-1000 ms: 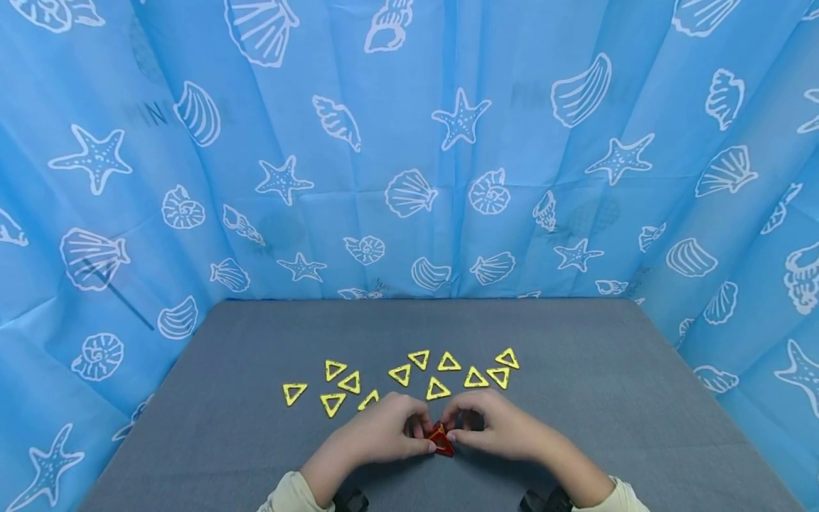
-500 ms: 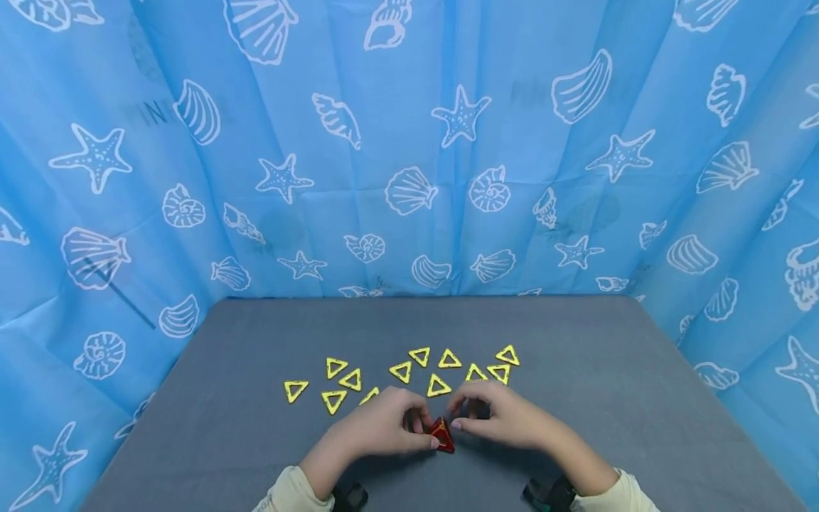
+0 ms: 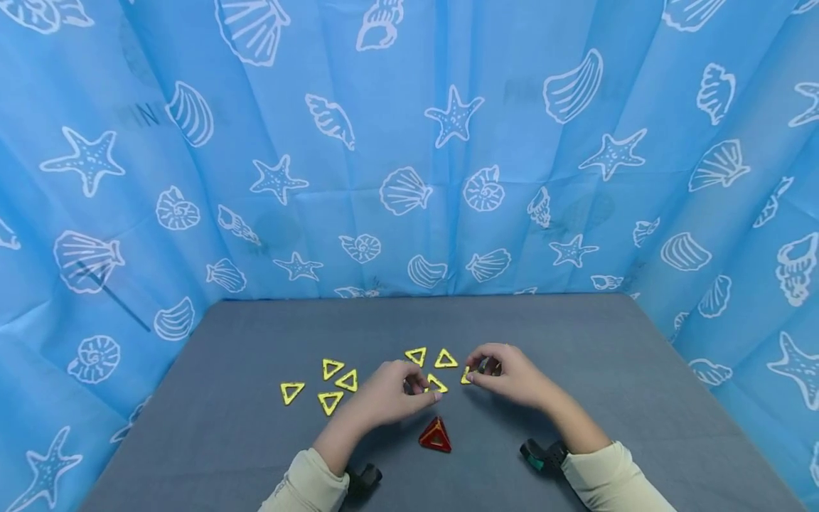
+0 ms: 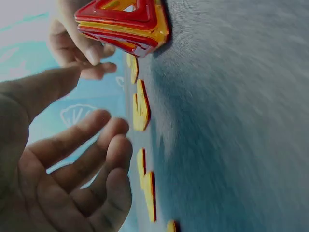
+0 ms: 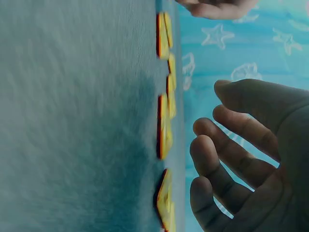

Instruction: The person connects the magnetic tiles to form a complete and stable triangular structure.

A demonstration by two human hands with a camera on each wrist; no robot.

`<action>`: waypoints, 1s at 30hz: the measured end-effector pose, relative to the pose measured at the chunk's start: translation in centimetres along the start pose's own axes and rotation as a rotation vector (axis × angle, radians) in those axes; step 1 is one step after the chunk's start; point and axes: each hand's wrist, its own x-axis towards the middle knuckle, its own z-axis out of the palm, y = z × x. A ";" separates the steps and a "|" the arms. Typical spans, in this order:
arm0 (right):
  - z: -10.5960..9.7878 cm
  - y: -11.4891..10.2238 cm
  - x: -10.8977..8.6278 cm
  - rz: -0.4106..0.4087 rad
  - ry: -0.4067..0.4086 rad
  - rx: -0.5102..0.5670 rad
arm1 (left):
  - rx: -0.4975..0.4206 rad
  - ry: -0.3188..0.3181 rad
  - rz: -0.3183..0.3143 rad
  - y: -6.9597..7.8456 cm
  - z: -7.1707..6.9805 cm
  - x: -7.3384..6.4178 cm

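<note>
A small red pyramid (image 3: pixel 436 436) built of triangular tiles with orange-yellow edges stands on the grey table. It fills the top of the left wrist view (image 4: pixel 157 24). My left hand (image 3: pixel 388 395) hovers beyond it to the left, fingers loosely bent and holding nothing, near a yellow triangular tile (image 3: pixel 439 388). Beyond it on the right, my right hand (image 3: pixel 514 375) is above another yellow tile (image 3: pixel 465 377), which it partly hides. Both wrist views show the fingers spread apart with nothing between them and the tiles lying below.
Several flat yellow triangular frames lie scattered on the grey tabletop (image 3: pixel 224 455), including a left group around one tile (image 3: pixel 329 395) and a back pair with another tile (image 3: pixel 446 365). A blue shell-patterned curtain (image 3: pixel 409 235) hangs behind and at both sides.
My left hand has let go of the red pyramid, which now stands alone. Both hands have moved forward toward the yellow tiles, the right one also to the right.
</note>
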 end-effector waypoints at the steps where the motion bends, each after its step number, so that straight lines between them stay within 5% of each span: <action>1: -0.1 0.2 0.2 0.011 0.001 -0.007 | 0.003 0.016 -0.020 0.1 0.1 0.3; 7: -0.2 1.1 0.6 0.028 -0.025 -0.062 | 0.053 0.065 -0.073 0.3 0.9 1.4; 16: 0.0 1.5 0.8 0.046 -0.072 -0.078 | 0.151 0.058 -0.113 0.4 1.5 1.6; 30: 0.2 1.1 0.7 0.061 -0.064 -0.139 | 0.163 0.067 -0.113 0.2 1.6 1.5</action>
